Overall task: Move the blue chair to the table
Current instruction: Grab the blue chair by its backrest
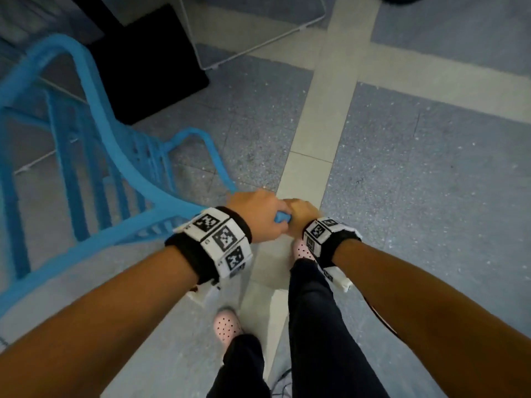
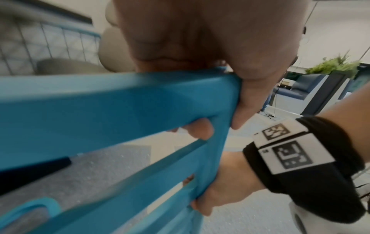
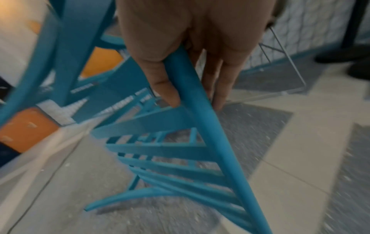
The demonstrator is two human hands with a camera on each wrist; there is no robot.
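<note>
The blue chair (image 1: 172, 203), slatted plastic with curved legs, is tilted to my left over the grey floor. Both hands hold the top corner of its backrest, side by side. My left hand (image 1: 258, 216) curls over the rail from above. In the left wrist view the left hand (image 2: 220, 118) has its thumb on the rail's end and a fingertip showing through the chair (image 2: 120, 102) slats. My right hand (image 1: 301, 214) grips just to the right. The right wrist view shows the right hand (image 3: 192, 95) wrapped round the chair (image 3: 212, 126) edge. A black pedestal base (image 1: 155, 61) lies beyond the chair.
A white wire frame (image 1: 258, 44) stands on the floor at the back. Pale tile strips (image 1: 316, 124) cross the grey floor. My feet in pink dotted shoes (image 1: 227, 326) are below the hands. A blue sofa (image 2: 300, 88) and a plant (image 2: 336, 64) stand far off.
</note>
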